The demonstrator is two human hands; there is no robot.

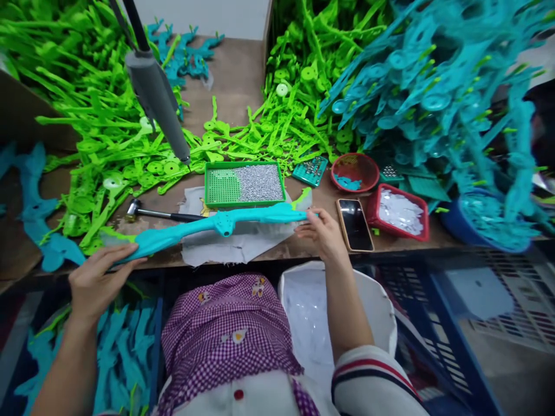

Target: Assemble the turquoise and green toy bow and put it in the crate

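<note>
A long turquoise plastic part (224,223) with a round hub near its middle stretches across the front of the bench between my hands. My left hand (97,277) grips its left end, thumb and fingers closed on it. At the other end, the fingers of my right hand (321,231) pinch the tip. Pale green pieces show near both ends of the part. Just behind it sit a green tray (245,202) holding small silver screws and a hammer (160,214) lying on its side. Under the part lies a grey cloth (243,248).
A grey electric screwdriver (158,101) hangs over the bench. Lime green parts (104,115) heap behind, turquoise parts (416,98) at right. A phone (355,225), a red basket (401,212), a red bowl (354,172) and a blue bowl (459,222) stand right. Below is a blue crate (156,346).
</note>
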